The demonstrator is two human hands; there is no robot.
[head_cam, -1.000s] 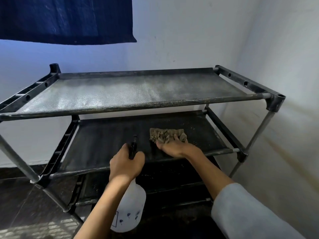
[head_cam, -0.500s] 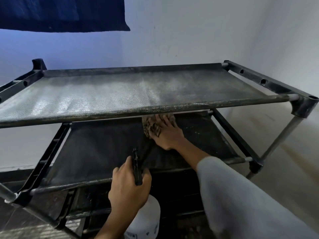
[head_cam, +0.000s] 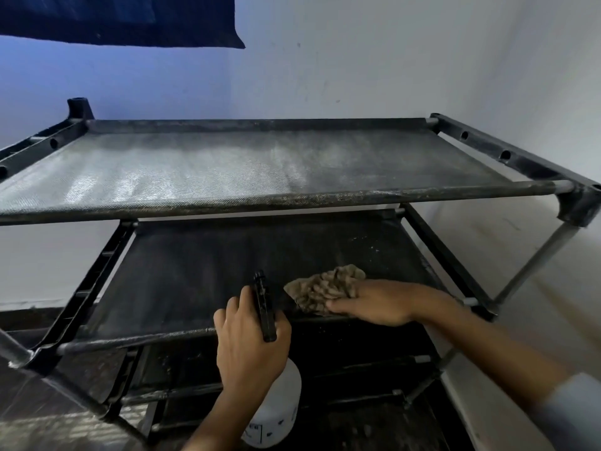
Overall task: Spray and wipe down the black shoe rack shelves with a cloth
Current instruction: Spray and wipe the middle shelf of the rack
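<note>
Left hand [head_cam: 252,340] was low in the middle, back of the hand facing up, fingers [head_cam: 232,309] wrapped tight round the bottle [head_cam: 276,408] neck, thumb on the right side. Forearm came straight up from the bottom edge, bare. Right hand [head_cam: 377,302] was palm down, flat, fingers pointing left and pressing on the cloth [head_cam: 325,288]. That arm reached in from the lower right, wrist roughly straight, pale sleeve [head_cam: 572,415] down near the elbow.

You see the black metal-framed shoe rack [head_cam: 292,203], dusty mesh top shelf; a crumpled tan cloth [head_cam: 325,288] on the second shelf's near right; a white spray bottle [head_cam: 276,408] upright, near.
</note>
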